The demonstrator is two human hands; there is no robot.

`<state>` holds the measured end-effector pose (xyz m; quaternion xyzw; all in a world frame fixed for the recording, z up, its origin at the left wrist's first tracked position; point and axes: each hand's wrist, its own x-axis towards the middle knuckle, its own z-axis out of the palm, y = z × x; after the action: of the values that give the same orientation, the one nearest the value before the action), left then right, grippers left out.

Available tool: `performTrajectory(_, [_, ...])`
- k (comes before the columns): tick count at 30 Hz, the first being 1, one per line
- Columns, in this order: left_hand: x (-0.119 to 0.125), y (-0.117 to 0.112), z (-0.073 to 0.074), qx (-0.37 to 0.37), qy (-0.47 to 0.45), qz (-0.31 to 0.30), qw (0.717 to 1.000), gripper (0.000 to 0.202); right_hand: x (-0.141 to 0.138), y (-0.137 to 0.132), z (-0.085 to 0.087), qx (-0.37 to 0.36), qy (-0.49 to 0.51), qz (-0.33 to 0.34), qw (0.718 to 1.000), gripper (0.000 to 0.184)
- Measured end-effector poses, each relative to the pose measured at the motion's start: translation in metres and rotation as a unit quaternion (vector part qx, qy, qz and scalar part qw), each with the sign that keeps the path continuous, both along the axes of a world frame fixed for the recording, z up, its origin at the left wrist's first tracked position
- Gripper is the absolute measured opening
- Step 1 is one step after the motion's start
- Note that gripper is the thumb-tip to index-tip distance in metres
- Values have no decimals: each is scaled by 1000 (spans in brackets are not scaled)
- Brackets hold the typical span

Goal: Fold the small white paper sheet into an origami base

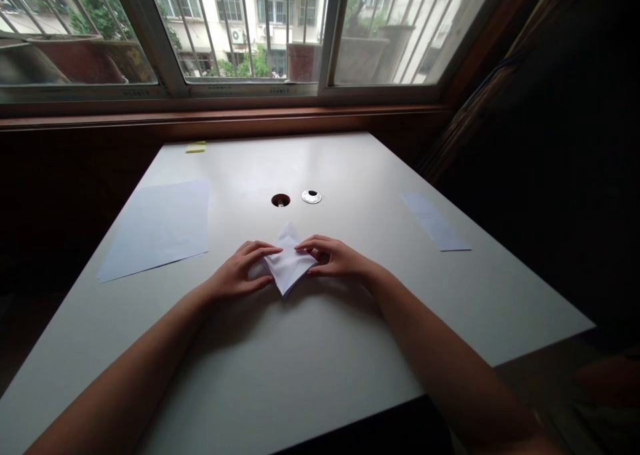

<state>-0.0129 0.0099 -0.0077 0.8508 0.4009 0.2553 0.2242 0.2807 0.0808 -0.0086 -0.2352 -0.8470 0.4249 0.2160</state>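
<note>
The left hand (239, 270) and the right hand (341, 258) are each pinching one side of the paper (289, 266), at the middle of the counter (320, 362), between a sheet (163, 222) and a strip (434, 220).

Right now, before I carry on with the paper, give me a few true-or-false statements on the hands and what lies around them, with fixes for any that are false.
1. The left hand and the right hand both touch the folded paper. True.
2. The large sheet lies to the right of the hands. False: the large sheet lies to their left.
3. A yellow slip lies near the far edge of the white table. True.
4. The round cover sits over the hole. False: the round cover lies to the right of the hole.
5. The right hand holds the narrow paper. False: the narrow paper lies apart, farther right.
</note>
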Motion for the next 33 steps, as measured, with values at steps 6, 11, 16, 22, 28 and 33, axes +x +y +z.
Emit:
performTrajectory(6, [2,0,1,7,2,11,1000,41,-1,-2,0,4,-3,-19,1000,46])
performTrajectory(11, [2,1,0,13,7,13,1000,37,-5,-4,1,29,-9,-44,999,39])
performTrajectory(16, [1,1,-2,10,19,12,1000,40,-16,-13,2,75,-27,-84,993,45])
performTrajectory(22, [4,0,-4,21,10,34,999,35,-29,-18,-9,139,-61,-134,979,53])
performTrajectory(28, [4,1,-6,15,-2,28,999,40,-36,-21,-14,186,-106,-155,964,47])
performTrajectory(33, [5,1,-5,18,11,54,998,39,-40,-22,-11,252,-136,-127,950,26])
